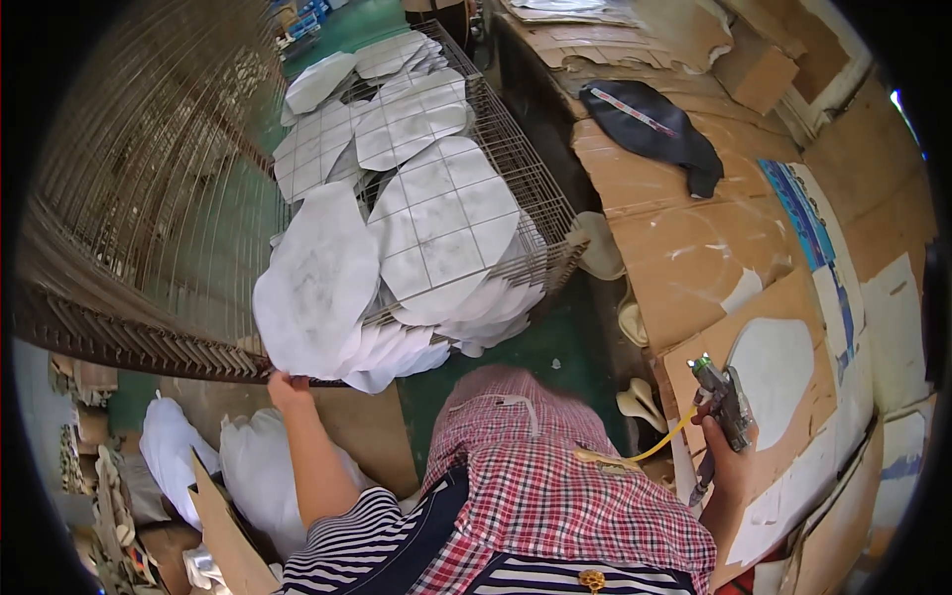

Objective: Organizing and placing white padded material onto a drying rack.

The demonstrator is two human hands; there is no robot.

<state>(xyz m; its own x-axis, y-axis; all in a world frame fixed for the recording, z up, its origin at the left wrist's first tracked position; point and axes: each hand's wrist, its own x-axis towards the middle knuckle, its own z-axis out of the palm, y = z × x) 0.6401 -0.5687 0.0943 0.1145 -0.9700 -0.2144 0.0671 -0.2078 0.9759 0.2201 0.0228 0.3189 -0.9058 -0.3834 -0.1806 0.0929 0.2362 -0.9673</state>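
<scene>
My left hand (290, 390) is closed at the near left corner of a white rounded sheet (322, 283), right beside the dark rim of the wire rack (540, 188). This sheet lies on top of the rack's wires, while more white sheets (446, 223) show beneath the grid in overlapping layers. What exactly the fingertips pinch is partly hidden. In my right hand (732, 461) is a spray gun (729, 407) with a green tip, held upright over the cardboard-covered table. A thin yellow hose (666, 438) runs from it toward my checked apron.
Raised wire shelves (149, 198) stand at the left. Cardboard (684, 248) covers the right table, bearing a dark cloth piece (654, 134) and a white patch (769, 382). White bags (258, 466) sit at lower left. Another person (436, 12) stands at the far end.
</scene>
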